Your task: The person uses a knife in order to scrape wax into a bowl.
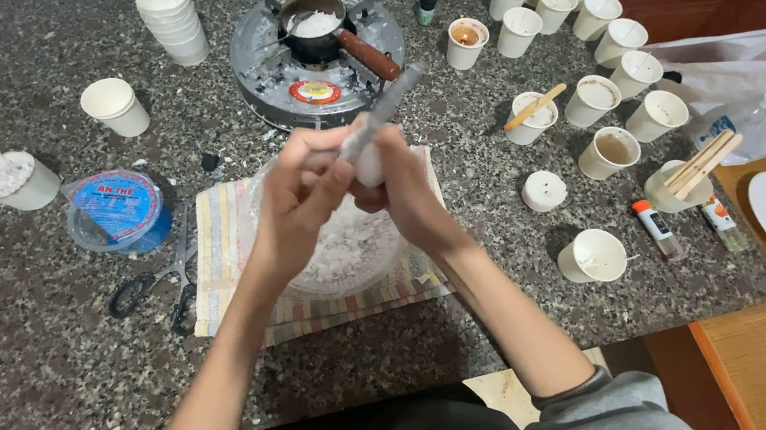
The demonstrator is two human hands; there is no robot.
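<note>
I have a white lump of wax (pixel 368 162) pinched between both hands above the glass bowl (pixel 349 256), which sits on a striped cloth (pixel 221 251) near the middle of the front edge of the stone tabletop (pixel 39 374). My left hand (pixel 300 190) is curled shut around the lump's near side, and my right hand (pixel 404 189) is closed on its far side and also grips a grey knife (pixel 390 100) whose blade points up toward the small stove (pixel 257 57). The lump looks light and stiff but brittle, likely to flake and crumble rather than bend, and its surface is probably a little slick, so I judge it best held low on its thick body with fingertips clear of the blade. White shavings (pixel 343 243) already fill the bowl beneath. Scissors (pixel 158 286) lie just left of the cloth.
</note>
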